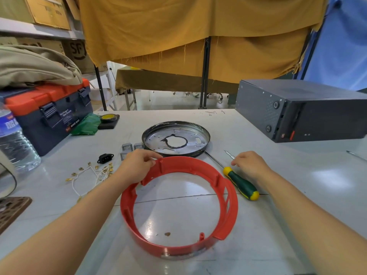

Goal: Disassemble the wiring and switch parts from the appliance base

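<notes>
Red plastic base ring point(178, 207) lies flat on the white table point(288, 195), close in front of the person, with nothing left inside it. One left hand point(137, 165) grips the ring's far rim, fingers curled over the edge. One right hand point(251, 165) hovers over the shaft of the one green-and-yellow screwdriver point(240, 183), fingers loosely bent; whether it holds anything I cannot tell. Beyond the ring sits one round metal plate point(175, 138). Three small grey switches point(130, 148) cluster just left of the plate (the third partly hidden by the left hand). One black power socket point(105, 158) lies farther left, beside a tangle of white wires point(89, 173) with brass terminals. One toolbox point(49, 116) stands at far left.
</notes>
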